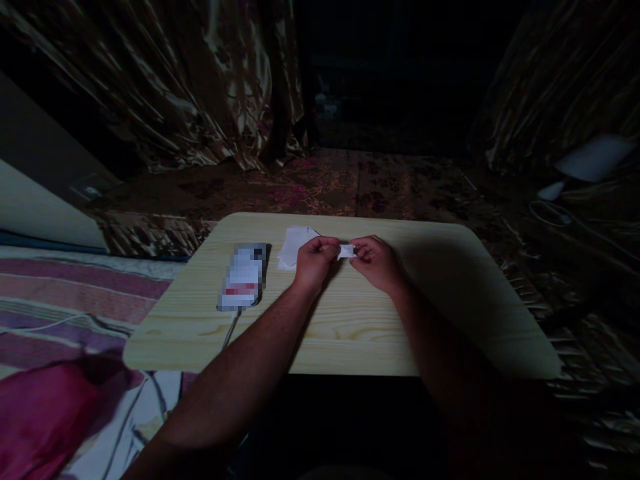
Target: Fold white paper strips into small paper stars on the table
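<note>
Between my two hands is a small piece of folded white paper [347, 251], held just above the wooden table [350, 340]. My left hand [316, 261] pinches its left edge between thumb and fingers. At the right edge, the thumb and fingers of my right hand [376, 262] close on it too. Several white paper sheets [295, 247] lie loosely stacked on the table, just left of and partly behind my left hand. The finer folds of the small piece are too small to make out.
A phone [243, 277] with a blurred screen lies on the table's left side, a cable [231, 331] running from its near end. Left of the table is a striped bedspread [45, 287] with a pink cloth [50, 413]. A white lamp [595, 159] stands at far right.
</note>
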A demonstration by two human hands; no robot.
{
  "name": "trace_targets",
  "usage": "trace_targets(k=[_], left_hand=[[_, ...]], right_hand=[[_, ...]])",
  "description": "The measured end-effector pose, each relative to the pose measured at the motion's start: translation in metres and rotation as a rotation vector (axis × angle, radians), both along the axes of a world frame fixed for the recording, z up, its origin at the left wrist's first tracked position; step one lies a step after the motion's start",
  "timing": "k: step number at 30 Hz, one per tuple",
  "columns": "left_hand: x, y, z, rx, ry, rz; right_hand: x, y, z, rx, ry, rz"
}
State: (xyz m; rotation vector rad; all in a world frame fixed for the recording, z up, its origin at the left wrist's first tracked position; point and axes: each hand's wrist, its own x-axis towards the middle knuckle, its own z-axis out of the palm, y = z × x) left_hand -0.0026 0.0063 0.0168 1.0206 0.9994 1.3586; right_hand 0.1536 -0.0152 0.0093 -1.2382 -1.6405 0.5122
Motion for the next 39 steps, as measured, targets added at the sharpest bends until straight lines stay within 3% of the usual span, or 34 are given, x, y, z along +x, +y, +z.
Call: trace_targets(k=[18, 24, 28, 32, 35, 39], left_hand=[[-0.001, 0.002, -0.001, 0.007, -0.004, 0.007], [-0.002, 0.002, 0.001, 0.011, -0.078, -0.003], [-0.002, 0.000, 0.002, -0.013, -0.054, -0.009], [-0.002, -0.002, 0.000, -0.008, 0.028, -0.035], [-0.002, -0.002, -0.001, 0.029, 0.066, -0.062], [-0.001, -0.003, -0.001, 0.027, 0.105, -0.064]], right_hand=[[0.000, 0.000, -0.002, 0.005, -0.043, -0.011], [0.003, 0.001, 0.000, 0.023, -0.081, -0.082], [0.011, 0.004, 0.008, 0.034, -0.142, -0.227], [0.031, 0.013, 0.013, -0.010, -0.206, -0.482], [0.053, 0.020, 0.012, -0.081, -0.238, -0.669], [0.076, 0.025, 0.005, -0.247, -0.261, -0.806]])
